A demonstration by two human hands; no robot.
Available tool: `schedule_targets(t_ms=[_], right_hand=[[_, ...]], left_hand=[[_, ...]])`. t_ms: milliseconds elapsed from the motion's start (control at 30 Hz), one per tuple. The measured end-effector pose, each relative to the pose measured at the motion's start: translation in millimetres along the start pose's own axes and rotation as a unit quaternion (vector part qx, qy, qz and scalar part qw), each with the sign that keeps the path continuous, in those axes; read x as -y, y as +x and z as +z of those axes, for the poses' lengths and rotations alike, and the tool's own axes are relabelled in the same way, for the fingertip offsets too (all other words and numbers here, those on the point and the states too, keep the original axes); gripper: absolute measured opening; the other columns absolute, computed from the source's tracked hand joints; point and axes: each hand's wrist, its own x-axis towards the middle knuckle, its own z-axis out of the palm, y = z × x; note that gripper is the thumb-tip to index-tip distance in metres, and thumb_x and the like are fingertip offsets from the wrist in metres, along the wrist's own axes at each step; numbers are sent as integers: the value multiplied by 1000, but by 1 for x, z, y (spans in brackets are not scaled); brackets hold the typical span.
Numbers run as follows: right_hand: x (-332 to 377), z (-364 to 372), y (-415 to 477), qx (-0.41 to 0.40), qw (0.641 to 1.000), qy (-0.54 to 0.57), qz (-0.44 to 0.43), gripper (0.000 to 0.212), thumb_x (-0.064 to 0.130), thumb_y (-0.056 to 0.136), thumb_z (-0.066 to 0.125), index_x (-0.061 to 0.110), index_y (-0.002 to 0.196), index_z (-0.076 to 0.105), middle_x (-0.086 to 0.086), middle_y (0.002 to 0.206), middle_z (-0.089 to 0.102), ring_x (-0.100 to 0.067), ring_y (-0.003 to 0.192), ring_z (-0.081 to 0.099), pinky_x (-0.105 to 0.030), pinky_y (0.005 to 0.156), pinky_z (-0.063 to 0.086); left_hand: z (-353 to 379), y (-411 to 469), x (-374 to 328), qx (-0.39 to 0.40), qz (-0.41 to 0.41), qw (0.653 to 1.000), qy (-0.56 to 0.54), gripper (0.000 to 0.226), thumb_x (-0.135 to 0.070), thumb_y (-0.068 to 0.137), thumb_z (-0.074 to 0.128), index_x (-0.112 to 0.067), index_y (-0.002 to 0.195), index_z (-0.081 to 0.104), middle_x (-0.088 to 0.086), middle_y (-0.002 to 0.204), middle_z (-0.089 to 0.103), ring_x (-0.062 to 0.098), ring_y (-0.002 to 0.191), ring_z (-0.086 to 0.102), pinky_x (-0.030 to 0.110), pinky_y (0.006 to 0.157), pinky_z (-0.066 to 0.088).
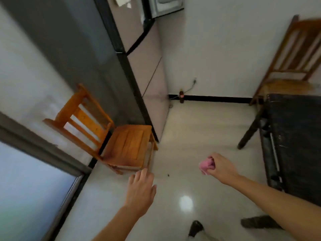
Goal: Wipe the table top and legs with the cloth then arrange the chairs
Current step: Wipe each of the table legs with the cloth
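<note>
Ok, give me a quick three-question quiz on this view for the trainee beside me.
1. True or false: the right hand grips the pink cloth.
2. How many wooden chairs are in view? A one; B two; C three.
3. Fill in: the open left hand reaches toward the near ____.
Key: 1 true. 2 B: near chair, far chair. 3 chair.

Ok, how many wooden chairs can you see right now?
2. One wooden chair stands left, beside the fridge, just beyond the left hand. The other chair stands far right by the wall, behind the dark table. More may be out of frame.
</note>
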Motion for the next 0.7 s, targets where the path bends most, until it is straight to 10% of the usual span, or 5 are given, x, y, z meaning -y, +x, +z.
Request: schedule_targets(t_ms=[100,300,700], right_hand=[[-33,-16,-1,-42,995,61,63,11,18,75,69,19,66,63,12,63,58,-6,65,55,-25,60,40],[-81,6,-11,-106,961,148,210,17,19,82,72,22,88,57,8,82,64,-13,78,61,-25,70,47],[-112,78,-111,-216,815,230,486,5,26,92,61,27,89,58,6,82,64,-5,73,64,-15,57,46]], left_hand=[[4,55,-12,1,81,997,5,28,-40,79,62,-22,100,63,3,106,60,23,93,60,39,74,52],[6,138,-46,51,242,969,24,36,-42,86,36,-23,106,59,4,110,60,23,97,59,39,79,51],[93,221,-150,101,540,834,-45,33,-32,80,62,-16,108,64,12,112,64,28,97,63,40,79,52]])
